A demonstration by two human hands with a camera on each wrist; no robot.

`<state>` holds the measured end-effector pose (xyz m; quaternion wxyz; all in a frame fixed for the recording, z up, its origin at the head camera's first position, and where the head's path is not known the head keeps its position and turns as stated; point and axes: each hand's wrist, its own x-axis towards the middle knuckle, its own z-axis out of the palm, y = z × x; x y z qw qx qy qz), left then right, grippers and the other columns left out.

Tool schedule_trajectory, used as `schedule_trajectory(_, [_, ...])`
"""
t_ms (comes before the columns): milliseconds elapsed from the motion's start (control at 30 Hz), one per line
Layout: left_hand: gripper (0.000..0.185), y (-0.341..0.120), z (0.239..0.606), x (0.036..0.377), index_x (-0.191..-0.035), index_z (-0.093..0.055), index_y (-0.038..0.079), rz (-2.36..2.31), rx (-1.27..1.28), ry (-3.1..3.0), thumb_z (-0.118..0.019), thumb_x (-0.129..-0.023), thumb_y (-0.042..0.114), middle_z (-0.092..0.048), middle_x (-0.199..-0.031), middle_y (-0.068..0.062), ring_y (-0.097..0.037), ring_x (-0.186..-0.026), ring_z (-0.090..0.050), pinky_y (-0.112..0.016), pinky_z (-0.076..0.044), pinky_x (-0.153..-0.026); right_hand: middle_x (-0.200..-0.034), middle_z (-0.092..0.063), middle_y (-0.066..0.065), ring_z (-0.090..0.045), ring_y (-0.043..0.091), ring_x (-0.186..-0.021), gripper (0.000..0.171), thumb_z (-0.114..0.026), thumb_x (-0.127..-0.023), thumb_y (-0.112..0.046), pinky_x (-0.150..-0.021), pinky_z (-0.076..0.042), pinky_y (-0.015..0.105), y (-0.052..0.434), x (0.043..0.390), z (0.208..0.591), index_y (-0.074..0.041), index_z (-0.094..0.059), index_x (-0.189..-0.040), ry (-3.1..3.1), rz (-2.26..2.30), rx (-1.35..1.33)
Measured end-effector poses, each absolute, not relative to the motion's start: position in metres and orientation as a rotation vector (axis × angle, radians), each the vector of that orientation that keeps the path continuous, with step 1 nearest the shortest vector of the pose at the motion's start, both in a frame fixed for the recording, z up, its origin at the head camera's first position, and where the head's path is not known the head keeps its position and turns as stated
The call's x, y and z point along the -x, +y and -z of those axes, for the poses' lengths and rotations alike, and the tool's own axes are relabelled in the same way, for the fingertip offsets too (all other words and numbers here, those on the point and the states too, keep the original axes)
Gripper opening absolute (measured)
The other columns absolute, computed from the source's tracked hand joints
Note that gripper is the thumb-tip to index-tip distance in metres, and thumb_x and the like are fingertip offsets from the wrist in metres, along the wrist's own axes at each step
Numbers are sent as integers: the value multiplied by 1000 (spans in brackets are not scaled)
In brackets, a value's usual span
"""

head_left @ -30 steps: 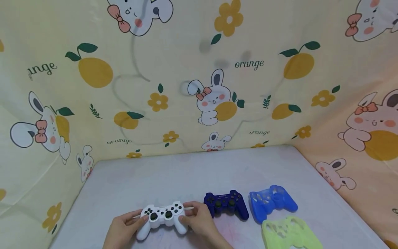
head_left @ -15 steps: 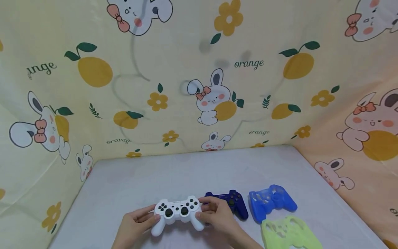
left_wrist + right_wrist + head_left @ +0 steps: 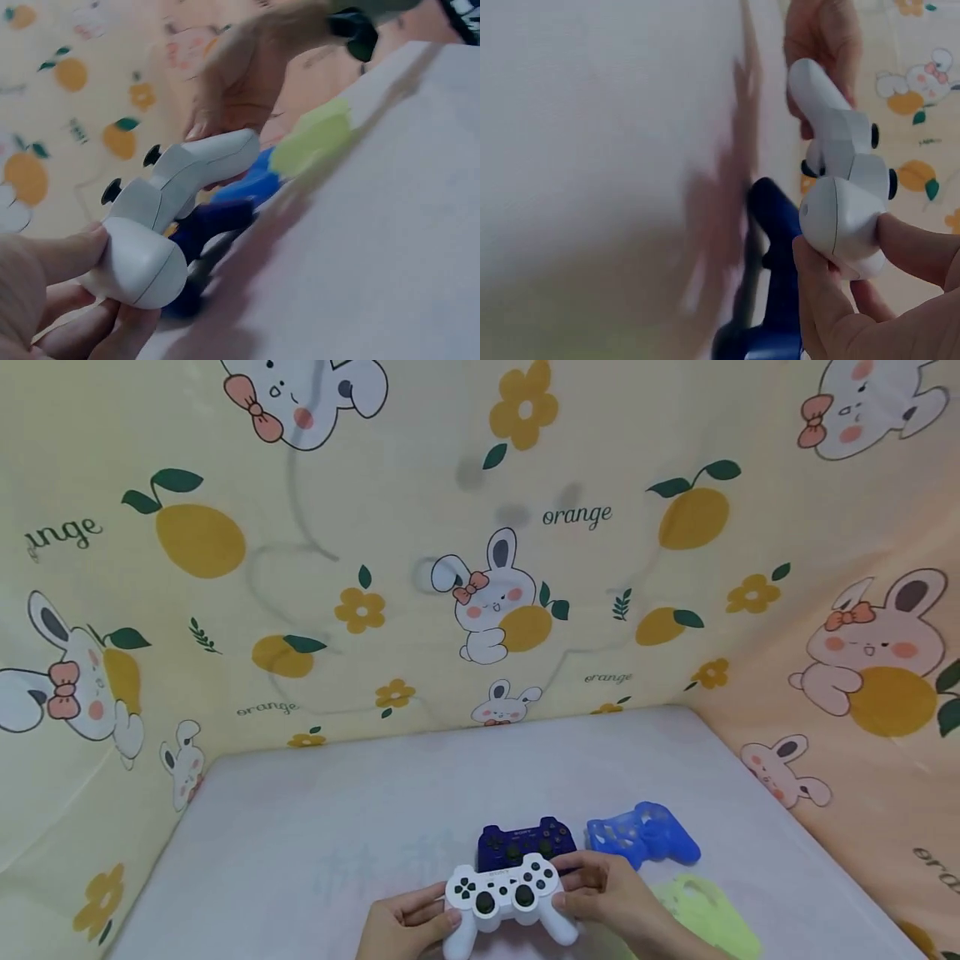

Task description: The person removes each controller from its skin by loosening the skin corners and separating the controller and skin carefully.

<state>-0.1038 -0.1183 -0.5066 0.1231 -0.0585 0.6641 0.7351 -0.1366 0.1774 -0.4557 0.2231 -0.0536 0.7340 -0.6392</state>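
Note:
A white game controller point(image 3: 504, 897) is held up off the table between both hands, its sticks and buttons facing up. My left hand point(image 3: 408, 922) grips its left end, thumb on top and fingers beneath. At the right end, my right hand point(image 3: 603, 893) pinches it the same way. Just behind it on the table lies a dark blue controller point(image 3: 525, 843), its lower part hidden by the white one. Both wrist views show a gap between the white controller point(image 3: 146, 259) and the table, with the dark blue controller point(image 3: 780, 262) below.
A blue silicone controller cover point(image 3: 645, 835) lies right of the dark blue controller. Nearer, a yellow-green cover point(image 3: 712, 914) is partly hidden by the right forearm. Patterned cloth walls point(image 3: 360, 527) enclose the pale table point(image 3: 300, 827) at the back and sides.
Both hands have carried the white controller rightward, and it now stands in front of the dark blue one. The right arm has come over the yellow-green cover. The head view has shifted slightly.

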Motion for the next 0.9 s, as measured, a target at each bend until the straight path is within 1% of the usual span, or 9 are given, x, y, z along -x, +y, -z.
schedule_trajectory(167, [58, -103, 507, 100, -120, -65, -10, -2083, 202, 1911, -88, -74, 19, -71, -97, -19, -28, -86, -71, -39, -57, -69, -95, -68, 12, -66, 25, -88, 47, -77, -85, -8, -74, -56, 40, 195, 134, 460, 9, -57, -124, 2011, 1722, 143])
schedule_trajectory(300, [55, -96, 514, 99, -118, -65, -11, -2079, 172, 1868, -87, -75, 16, -71, -97, -20, -28, -84, -71, -38, -57, -69, -91, -68, 13, -66, 25, -85, 42, -74, -84, 1, -73, -57, 41, 202, 135, 464, 13, -56, -120, 1998, 1682, 131])
schedule_trajectory(433, [54, -92, 519, 99, -117, -65, -11, -2076, 153, 1829, -87, -76, 16, -71, -98, -20, -28, -87, -70, -37, -57, -70, -89, -68, 12, -67, 26, -84, 36, -73, -84, 4, -73, -57, 42, 206, 136, 465, 12, -58, -116, 2020, 1599, 117])
schedule_trajectory(533, [54, -89, 522, 100, -117, -65, -12, -2027, 155, 1844, -87, -76, 16, -71, -97, -19, -27, -88, -70, -36, -57, -70, -87, -68, 11, -66, 25, -81, 34, -74, -82, 4, -71, -57, 41, 208, 137, 466, 10, -61, -112, 2060, 1551, 137])
schedule_trajectory(733, [52, -83, 526, 104, -116, -65, -12, -1979, 115, 1899, -86, -75, 12, -71, -97, -20, -28, -90, -70, -37, -57, -71, -80, -67, 10, -64, 23, -76, 35, -78, -73, 7, -66, -56, 37, 210, 139, 468, 7, -64, -104, 2170, 1483, 229])
schedule_trajectory(900, [48, -81, 524, 106, -112, -68, -10, -1935, 95, 1940, -86, -75, 12, -72, -93, -16, -25, -87, -70, -36, -57, -71, -78, -65, 8, -62, 23, -75, 35, -78, -71, 7, -65, -53, 36, 210, 141, 467, 6, -64, -103, 2239, 1406, 248])
